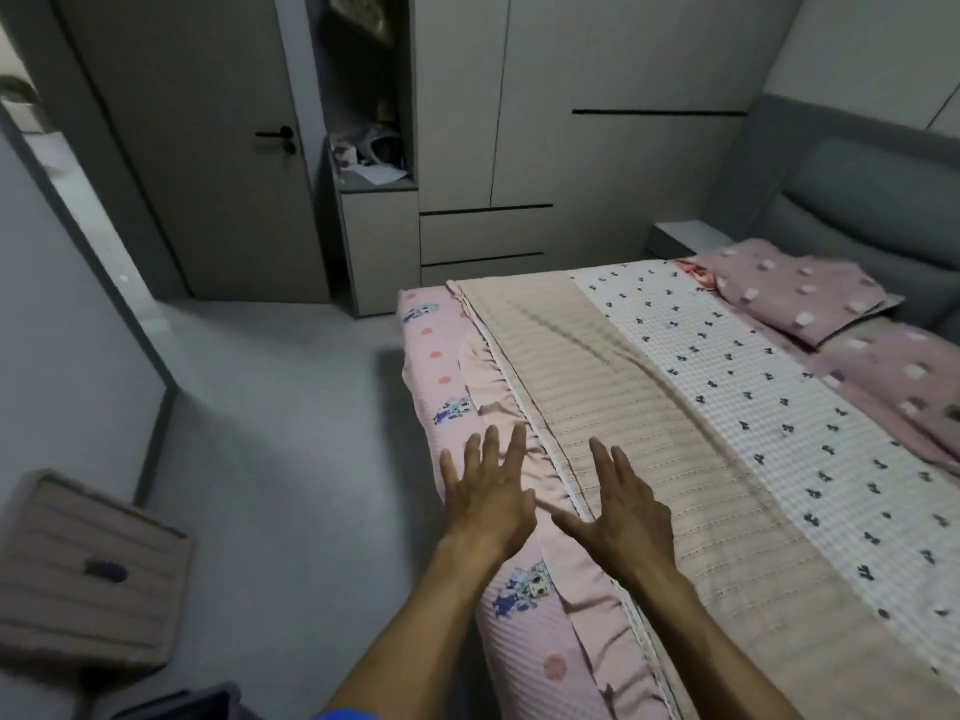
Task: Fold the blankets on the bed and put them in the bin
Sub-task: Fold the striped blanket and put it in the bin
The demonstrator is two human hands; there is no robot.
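**Two open hands over the bed's near-left edge**

Both hands were spread flat, fingers straight, gripping nothing. Left hand [488, 498] lay over the pink frill; right hand [621, 509] over the beige blanket [623, 407]; contact unclear. Beige blanket lay flat along the bed [441, 376], long axis near to far. White patterned blanket [779, 407] lay right of it. Pillows [795, 293] sat far right. Bin [88, 563] stood on the floor, near left.

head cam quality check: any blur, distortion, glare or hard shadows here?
Head view: dim, flat indoor light, no glare; wide-angle lens bows the door and wardrobe lines; the bin at lower left is smeared by blur; both hands, left hand and right hand, look fairly sharp; soft shadow on the floor beside the bed.
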